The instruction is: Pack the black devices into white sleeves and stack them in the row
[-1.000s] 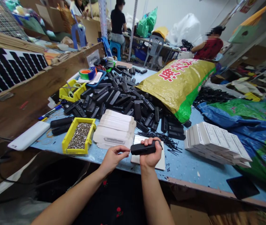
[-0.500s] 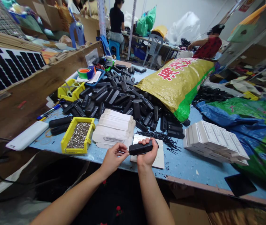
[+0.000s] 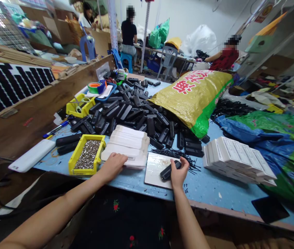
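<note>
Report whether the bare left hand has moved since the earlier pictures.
Yes: the left hand has moved leftward, nearer the yellow rectangular plastic bin of shiny metal pieces.

Even, cool light fills the middle, brightest on the wall [image 3: 183, 10] at top centre; the bottom corners are dim. Glare shines on the gold bag [image 3: 193, 95] and white board [image 3: 152, 171]. The side edges look stretched and blurred; pixel blocks cover 2 heads [image 3: 130, 13] near the top.
</note>
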